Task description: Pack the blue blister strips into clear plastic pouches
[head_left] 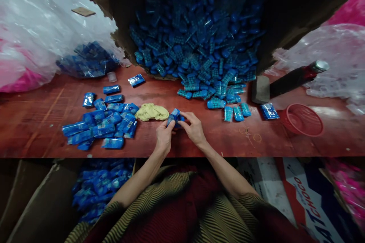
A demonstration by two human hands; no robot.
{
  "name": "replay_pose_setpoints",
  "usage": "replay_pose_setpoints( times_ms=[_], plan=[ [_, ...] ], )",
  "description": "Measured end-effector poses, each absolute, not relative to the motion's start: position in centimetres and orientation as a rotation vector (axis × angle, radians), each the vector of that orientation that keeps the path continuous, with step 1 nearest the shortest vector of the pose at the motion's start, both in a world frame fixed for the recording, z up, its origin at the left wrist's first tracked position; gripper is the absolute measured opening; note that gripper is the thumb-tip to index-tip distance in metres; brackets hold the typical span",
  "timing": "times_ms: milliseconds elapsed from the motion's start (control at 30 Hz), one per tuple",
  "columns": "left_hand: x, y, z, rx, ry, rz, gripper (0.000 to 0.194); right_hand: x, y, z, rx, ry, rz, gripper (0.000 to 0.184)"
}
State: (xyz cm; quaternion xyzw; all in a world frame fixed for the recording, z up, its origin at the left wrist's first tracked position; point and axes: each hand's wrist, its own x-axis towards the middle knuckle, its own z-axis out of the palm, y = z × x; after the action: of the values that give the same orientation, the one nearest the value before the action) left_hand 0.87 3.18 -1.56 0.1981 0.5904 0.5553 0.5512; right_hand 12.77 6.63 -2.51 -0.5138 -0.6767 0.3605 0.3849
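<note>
A small blue packet (176,117) is held between both hands above the red table. My left hand (164,133) pinches its left side with the thumb on top, while the fingers of my right hand (194,126) grip its right edge. Fingers cover much of the packet, so its exact form is hard to make out. Just left of it lies a crumpled yellow cloth (151,112). Beyond that, a pile of blue wrapped packets (105,125) is spread on the table. To the right are several clear-wrapped blue pieces with bumpy faces (228,114).
An open cardboard box (275,41) at the back spills many wrapped blue pieces (196,41). At right stand a red plastic basket (302,120), a dark bottle (296,79) leaning by a grey block (261,89), and a single blue packet (269,111). Plastic bags (45,19) flank the table.
</note>
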Motion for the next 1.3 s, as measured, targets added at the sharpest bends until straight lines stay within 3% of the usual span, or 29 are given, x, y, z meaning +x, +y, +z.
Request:
replay_pose_setpoints(
  times_ms=[67, 167, 500, 667, 800, 867, 967, 1067, 1300],
  plan=[
    [0.9, 3.4, -1.8, 0.459, 1.376, 1.338, 0.031, 12.6, 7.1, -2.5, -1.318, -1.606, 1.094, 0.033],
    [1.0, 4.1, -2.1, 0.388, 1.372, 1.347, 0.031, 12.1, 7.8, -2.3, -1.341, -1.556, 1.248, 0.023],
    [-1.3, 2.8, -2.2, 0.219, 1.301, 1.233, 0.032, 10.9, 8.5, -2.2, -1.92, -2.015, 0.664, 0.028],
    [-1.6, 2.5, -1.5, 0.243, 1.288, 1.301, 0.034, 11.3, 8.4, -1.5, -1.846, -2.353, 0.522, 0.034],
    [-0.7, 3.4, -1.3, 0.229, 1.315, 1.303, 0.03, 12.2, 7.8, -0.8, -1.777, -2.156, 0.408, 0.035],
    [-0.3, 3.7, -1.5, 0.254, 1.339, 1.316, 0.03, 12.7, 7.8, -0.8, -1.695, -1.943, 0.538, 0.036],
    [0.0, 4.0, -1.8, 0.347, 1.393, 1.351, 0.033, 12.9, 8.0, -1.3, -1.505, -1.656, 1.041, 0.034],
    [0.2, 4.2, -2.0, 0.449, 1.45, 1.353, 0.032, 12.5, 8.1, -1.9, -1.366, -1.462, 1.437, 0.019],
    [1.0, 5.3, -1.4, 0.345, 1.277, 1.316, 0.038, 11.9, 7.3, -2.1, -1.455, -1.44, 1.219, 0.023]
  ],
)
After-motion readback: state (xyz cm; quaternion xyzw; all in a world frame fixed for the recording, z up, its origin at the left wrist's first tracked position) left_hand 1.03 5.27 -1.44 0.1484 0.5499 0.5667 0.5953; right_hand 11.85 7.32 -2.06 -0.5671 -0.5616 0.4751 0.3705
